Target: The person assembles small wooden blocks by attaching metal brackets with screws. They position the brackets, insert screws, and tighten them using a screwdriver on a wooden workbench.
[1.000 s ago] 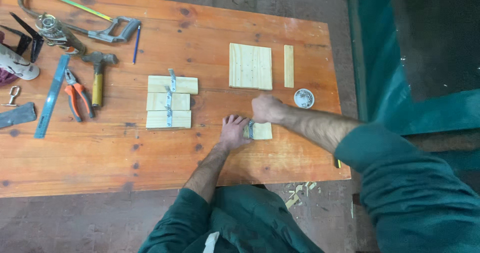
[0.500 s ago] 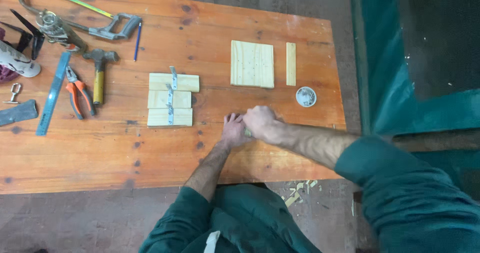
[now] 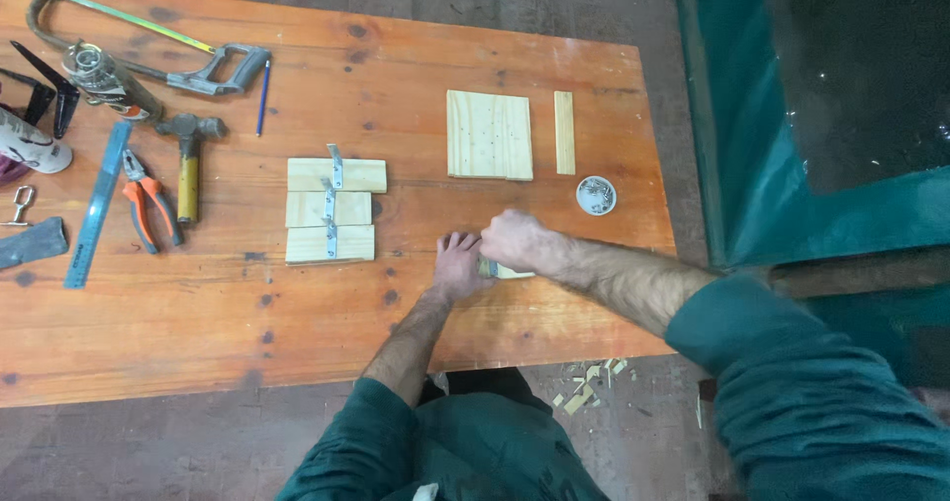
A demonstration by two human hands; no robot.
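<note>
two hands meet near desk (image 3: pixel 198 343) front edge: left hand (image 3: pixel 461 266) flat, fingers released, beside small wood piece (image 3: pixel 515 272); right hand (image 3: pixel 515 240) fingers clenched on it. looks like positioning step; next needs steady alignment. three hinged slats (image 3: pixel 331 210) lie centre.

On the table (image 3: pixel 297 343): three joined wooden slats (image 3: pixel 332 210), one square wooden board (image 3: pixel 489 135), one thin wooden strip (image 3: pixel 564 132), one hammer (image 3: pixel 188 160), one pair of pliers (image 3: pixel 146 200), one hacksaw (image 3: pixel 139 51), one round tin of nails (image 3: pixel 596 195).
</note>
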